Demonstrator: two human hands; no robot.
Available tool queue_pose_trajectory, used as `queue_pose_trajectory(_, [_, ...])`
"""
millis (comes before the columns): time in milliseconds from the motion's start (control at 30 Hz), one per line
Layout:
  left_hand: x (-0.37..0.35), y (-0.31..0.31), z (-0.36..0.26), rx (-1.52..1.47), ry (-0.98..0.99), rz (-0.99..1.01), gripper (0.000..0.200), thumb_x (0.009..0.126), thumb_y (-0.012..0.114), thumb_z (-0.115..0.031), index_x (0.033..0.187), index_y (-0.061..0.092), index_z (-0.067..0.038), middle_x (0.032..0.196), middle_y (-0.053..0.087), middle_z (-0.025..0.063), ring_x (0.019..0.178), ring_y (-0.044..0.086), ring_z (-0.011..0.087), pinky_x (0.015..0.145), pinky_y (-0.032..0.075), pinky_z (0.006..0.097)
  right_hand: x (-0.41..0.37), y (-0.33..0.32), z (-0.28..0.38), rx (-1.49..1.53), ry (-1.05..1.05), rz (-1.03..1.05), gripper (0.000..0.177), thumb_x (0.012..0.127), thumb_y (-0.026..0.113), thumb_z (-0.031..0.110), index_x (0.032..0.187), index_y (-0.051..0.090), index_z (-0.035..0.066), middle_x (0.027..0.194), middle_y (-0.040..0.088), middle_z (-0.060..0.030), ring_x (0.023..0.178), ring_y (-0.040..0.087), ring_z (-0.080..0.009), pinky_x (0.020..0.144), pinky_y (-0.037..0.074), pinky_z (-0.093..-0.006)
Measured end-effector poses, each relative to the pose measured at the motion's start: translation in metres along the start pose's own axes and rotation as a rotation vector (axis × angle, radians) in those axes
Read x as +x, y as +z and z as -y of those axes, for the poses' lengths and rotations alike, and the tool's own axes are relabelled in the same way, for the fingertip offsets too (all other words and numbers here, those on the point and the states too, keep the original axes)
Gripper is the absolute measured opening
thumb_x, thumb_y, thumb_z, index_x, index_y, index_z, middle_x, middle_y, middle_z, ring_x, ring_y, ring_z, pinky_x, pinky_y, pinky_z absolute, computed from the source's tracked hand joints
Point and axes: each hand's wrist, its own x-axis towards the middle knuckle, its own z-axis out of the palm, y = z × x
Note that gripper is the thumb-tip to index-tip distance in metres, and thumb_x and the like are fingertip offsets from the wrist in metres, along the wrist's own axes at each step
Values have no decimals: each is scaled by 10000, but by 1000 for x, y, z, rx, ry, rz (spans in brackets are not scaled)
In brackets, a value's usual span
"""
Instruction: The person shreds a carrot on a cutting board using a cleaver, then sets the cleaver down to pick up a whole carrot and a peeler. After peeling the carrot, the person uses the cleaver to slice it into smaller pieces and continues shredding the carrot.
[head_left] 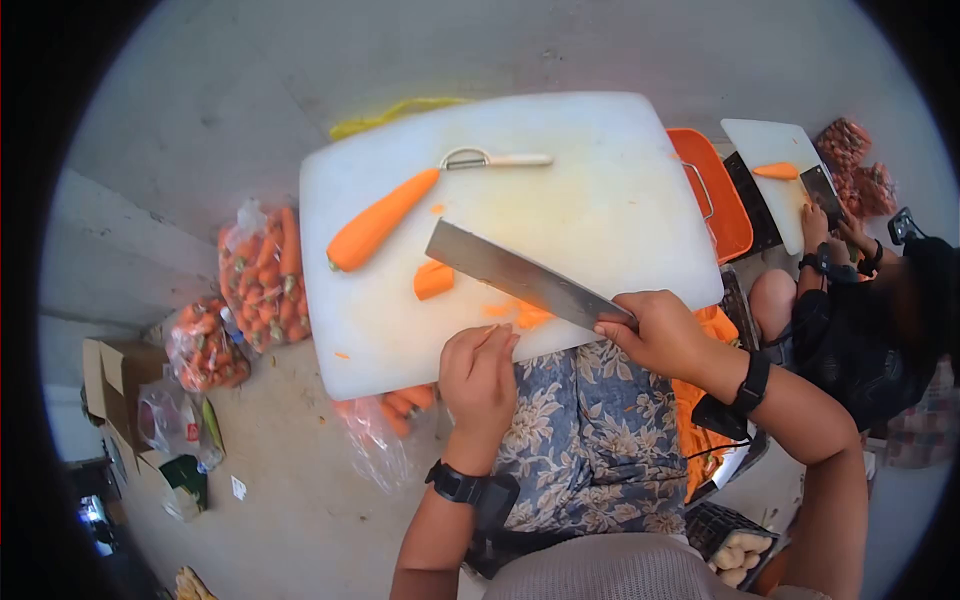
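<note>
Right grip clamped on handle of broad steel cleaver; left grip curled shut, seemingly empty, at near edge of white plastic cutting board. Few orange carrot slices and short carrot chunk by blade; whole peeled carrot toward far-left corner, uncut. I judge cutting barely begun.

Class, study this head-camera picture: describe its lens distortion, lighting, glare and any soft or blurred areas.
Head view: fisheye lens, black corners, the edges of the white cutting board bowed; bright, even daylight with faint shadows; the board's middle is washed out and the cleaver in the right hand shines pale; the co-worker at the right rim looks stretched and soft.
</note>
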Motion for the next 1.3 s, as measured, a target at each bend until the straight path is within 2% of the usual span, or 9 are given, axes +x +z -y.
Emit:
queue_pose_trajectory(100, [10, -19, 11, 125, -72, -80, 162, 821, 712, -68, 973, 701, -16, 950, 631, 125, 909, 611, 302, 814, 492, 393, -2, 9, -9, 199, 92, -71, 296, 871, 682, 271, 873, 654, -23, 667, 631, -184, 631, 633, -355, 610, 491, -428])
queue_pose_trajectory(133, [14, -25, 17, 162, -90, -70, 273, 830, 708, -102, 1085, 661, -14, 991, 625, 145, 973, 590, 324, 873, 468, 418, -3, 12, -12, 262, 154, -99, 324, 873, 685, 280, 891, 651, -42, 671, 637, -180, 633, 640, -336, 614, 494, -415])
queue_pose_trajectory(200, [29, -29, 25, 223, -49, -108, 334, 831, 703, -108, 1142, 627, -15, 1016, 620, 155, 1005, 575, 336, 895, 456, 429, -6, 19, -16, 323, 200, -146, 353, 875, 687, 288, 910, 648, -60, 674, 643, -176, 634, 647, -318, 617, 497, -403])
queue_pose_trajectory(267, [38, -29, 33, 296, -18, -138, 396, 832, 699, -115, 1199, 593, -15, 1041, 616, 165, 1038, 559, 347, 916, 443, 440, -9, 25, -14, 474, 286, -189, 372, 887, 679, 271, 975, 639, -88, 679, 650, -158, 598, 648, -247, 575, 500, -364])
queue_pose_trajectory(333, [44, -22, 50, 249, -22, -30, 462, 826, 693, -119, 1250, 548, -11, 1073, 611, 172, 1074, 538, 364, 943, 425, 452, -16, 23, -8, 522, 309, -176, 371, 896, 671, 263, 1003, 636, -90, 678, 647, -150, 573, 638, -216, 543, 499, -347])
queue_pose_trajectory(433, [44, -21, 65, 242, -58, 97, 442, 820, 693, -119, 1226, 565, -3, 1067, 613, 167, 1057, 541, 370, 939, 424, 455, -25, 10, 10, 611, 358, -99, 369, 910, 660, 256, 1031, 629, -92, 663, 637, -128, 531, 615, -163, 487, 496, -320])
queue_pose_trajectory(767, [31, -16, 70, 273, -114, -140, 259, 816, 674, -87, 1036, 582, 13, 1034, 589, 181, 1013, 524, 373, 905, 417, 458, -42, 2, 27, 411, 349, 226, 392, 912, 650, 345, 926, 652, -46, 620, 623, -86, 475, 597, -171, 455, 485, -318])
queue_pose_trajectory(1167, [29, -18, 72, 251, -129, -140, 278, 826, 679, -140, 1047, 592, 5, 1004, 606, 171, 983, 547, 373, 880, 421, 455, -19, -3, -2, 424, 344, 259, 389, 905, 683, 310, 938, 639, -74, 567, 596, -95, 414, 559, -171, 388, 449, -323])
queue_pose_trajectory(1300, [29, -18, 75, 252, -103, -147, 280, 828, 675, -139, 1053, 591, 7, 1009, 607, 175, 979, 548, 378, 881, 420, 458, -20, -15, -29, 518, 382, 167, 376, 890, 700, 284, 954, 622, -78, 544, 565, -94, 395, 523, -166, 362, 417, -319])
